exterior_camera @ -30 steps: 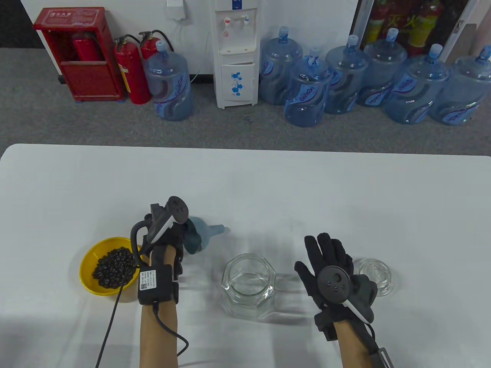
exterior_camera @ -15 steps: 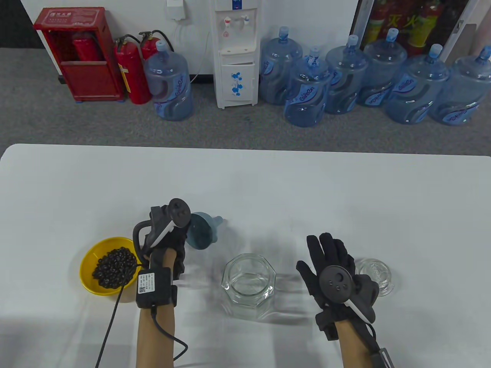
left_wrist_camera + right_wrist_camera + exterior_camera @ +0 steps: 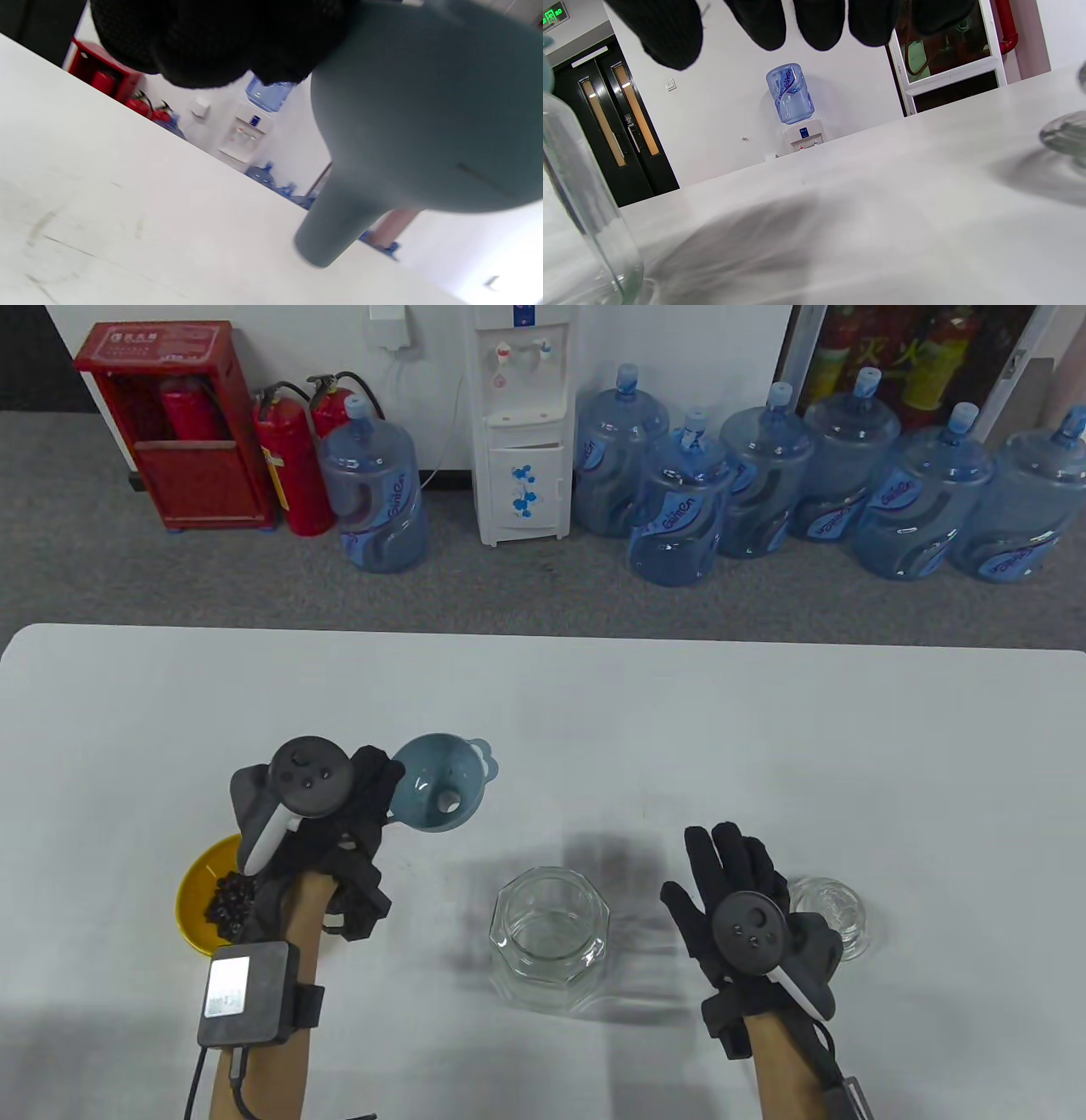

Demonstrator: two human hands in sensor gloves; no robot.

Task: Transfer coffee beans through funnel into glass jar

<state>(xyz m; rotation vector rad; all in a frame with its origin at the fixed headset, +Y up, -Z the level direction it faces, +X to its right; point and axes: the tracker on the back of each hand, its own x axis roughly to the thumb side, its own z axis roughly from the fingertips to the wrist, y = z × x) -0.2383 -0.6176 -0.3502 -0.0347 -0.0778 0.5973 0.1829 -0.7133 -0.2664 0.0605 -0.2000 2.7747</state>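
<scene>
Currently we are holding the blue-grey funnel (image 3: 443, 782) in our left hand (image 3: 339, 823), fingers gripping its near rim, with the wide mouth facing up toward the table camera and the spout pointing down. From the left wrist view the funnel (image 3: 424, 127) is hanging clear of the white table (image 3: 127, 203), its spout tilting slightly and not touching the surface. Our left forearm is running up from the bottom edge, crossing over the yellow bowl (image 3: 197, 891) of coffee beans (image 3: 227, 899), so part of the bowl is hidden beneath the wrist. The tracker is sitting on the back of the hand, facing upward.

Our right hand (image 3: 740, 899) is lying open and flat, palm down, fingers extended and slightly spread, holding nothing. In the right wrist view its fingertips (image 3: 818, 25) are hanging above the table (image 3: 882, 190). It is sitting between the glass jar (image 3: 550, 937) and the glass lid (image 3: 831, 914), just beside the lid and apart from the jar.

The jar is standing upright and open on the table, near the funnel, to its right and nearer to us.
</scene>
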